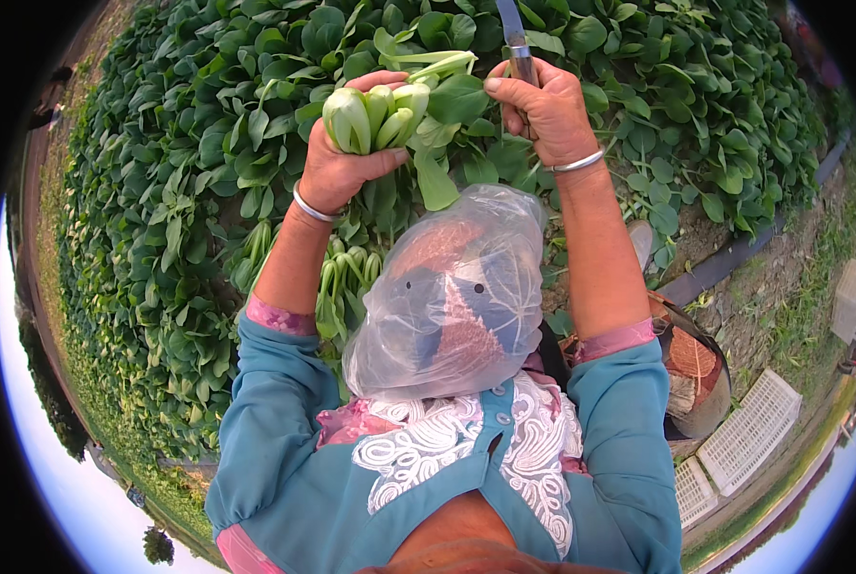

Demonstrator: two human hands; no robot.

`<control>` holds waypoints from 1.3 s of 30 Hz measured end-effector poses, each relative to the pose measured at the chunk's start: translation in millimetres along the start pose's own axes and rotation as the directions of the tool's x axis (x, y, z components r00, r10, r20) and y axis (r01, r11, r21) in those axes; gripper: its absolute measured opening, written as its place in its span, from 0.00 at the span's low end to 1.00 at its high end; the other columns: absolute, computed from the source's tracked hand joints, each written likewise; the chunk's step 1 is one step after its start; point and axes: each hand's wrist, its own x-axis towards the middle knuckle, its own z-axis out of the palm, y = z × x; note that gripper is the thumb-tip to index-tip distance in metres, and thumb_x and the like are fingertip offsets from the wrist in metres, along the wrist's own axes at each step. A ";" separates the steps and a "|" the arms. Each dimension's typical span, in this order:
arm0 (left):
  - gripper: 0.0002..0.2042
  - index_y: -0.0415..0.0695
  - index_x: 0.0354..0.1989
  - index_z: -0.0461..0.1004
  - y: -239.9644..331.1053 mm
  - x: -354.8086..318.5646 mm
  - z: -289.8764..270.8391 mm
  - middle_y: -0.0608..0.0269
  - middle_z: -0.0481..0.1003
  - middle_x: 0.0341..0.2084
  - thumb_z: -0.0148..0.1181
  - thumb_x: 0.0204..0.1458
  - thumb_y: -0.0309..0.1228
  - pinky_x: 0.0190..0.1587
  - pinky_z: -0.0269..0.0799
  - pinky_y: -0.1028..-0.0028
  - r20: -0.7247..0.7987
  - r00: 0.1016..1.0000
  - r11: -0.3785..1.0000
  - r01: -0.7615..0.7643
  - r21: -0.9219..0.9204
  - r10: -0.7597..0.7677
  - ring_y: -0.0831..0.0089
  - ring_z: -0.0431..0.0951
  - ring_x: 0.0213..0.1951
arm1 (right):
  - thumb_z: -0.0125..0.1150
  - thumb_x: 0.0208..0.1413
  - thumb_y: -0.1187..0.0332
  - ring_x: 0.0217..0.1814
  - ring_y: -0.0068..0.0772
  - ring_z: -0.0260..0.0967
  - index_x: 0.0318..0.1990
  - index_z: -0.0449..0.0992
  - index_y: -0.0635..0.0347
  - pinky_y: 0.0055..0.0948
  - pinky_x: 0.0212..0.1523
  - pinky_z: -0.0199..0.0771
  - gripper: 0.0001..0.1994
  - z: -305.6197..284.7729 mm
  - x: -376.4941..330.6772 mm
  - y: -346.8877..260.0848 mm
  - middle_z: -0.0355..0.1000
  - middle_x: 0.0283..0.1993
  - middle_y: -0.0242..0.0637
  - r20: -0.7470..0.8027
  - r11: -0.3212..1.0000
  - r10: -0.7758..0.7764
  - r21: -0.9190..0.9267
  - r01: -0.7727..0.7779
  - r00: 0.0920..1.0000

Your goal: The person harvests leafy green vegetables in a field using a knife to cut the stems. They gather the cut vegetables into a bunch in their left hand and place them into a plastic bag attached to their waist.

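My left hand [346, 170] is wrapped round a small bunch of bok choy [375, 117], its pale bases turned up toward me and its leaves spreading to the right. In my right hand [554, 113] is a knife [513, 27], gripped by its brown handle, the blade pointing away from me. The blade stands apart from the bunch. Some loose leaves and stalks [442, 67] show between the two hands. More bok choy [346, 277] lies beside my left forearm, base ends showing.
A clear plastic bag [447, 306] bulges in front of my chest. Dense leafy plants [179, 191] fill the bed ahead and left. To the right are a dark strip of edging [724, 263], a round container [710, 407] with reddish contents and pale slatted crates [753, 430].
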 end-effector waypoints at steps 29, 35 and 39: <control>0.25 0.41 0.46 0.77 10.9 -73.6 -31.3 0.65 0.80 0.38 0.75 0.34 0.19 0.50 0.74 0.73 -0.322 0.907 0.870 -0.374 -0.322 0.271 0.77 0.78 0.41 | 0.68 0.53 0.67 0.16 0.11 0.57 0.39 0.80 0.60 0.14 0.17 0.53 0.09 145.3 -35.9 -57.6 0.70 0.22 0.25 0.213 0.827 -0.052 -0.539 0.161 0.976; 0.25 0.40 0.48 0.76 4.3 -78.8 -19.7 0.64 0.79 0.39 0.72 0.36 0.18 0.48 0.75 0.71 -0.404 0.907 0.840 -0.310 -0.445 0.120 0.74 0.78 0.41 | 0.68 0.53 0.67 0.15 0.15 0.59 0.35 0.78 0.62 0.16 0.17 0.54 0.08 169.1 -26.9 -47.5 0.70 0.21 0.29 0.169 0.872 -0.070 -0.469 0.142 0.983; 0.23 0.40 0.43 0.78 -1.8 -87.6 -43.2 0.65 0.80 0.35 0.72 0.32 0.17 0.46 0.76 0.72 -0.437 0.895 0.845 -0.301 -0.443 0.089 0.75 0.79 0.37 | 0.69 0.52 0.69 0.15 0.16 0.59 0.33 0.78 0.62 0.17 0.16 0.54 0.07 186.3 -21.4 -42.5 0.71 0.21 0.30 0.148 0.892 -0.076 -0.433 0.134 0.986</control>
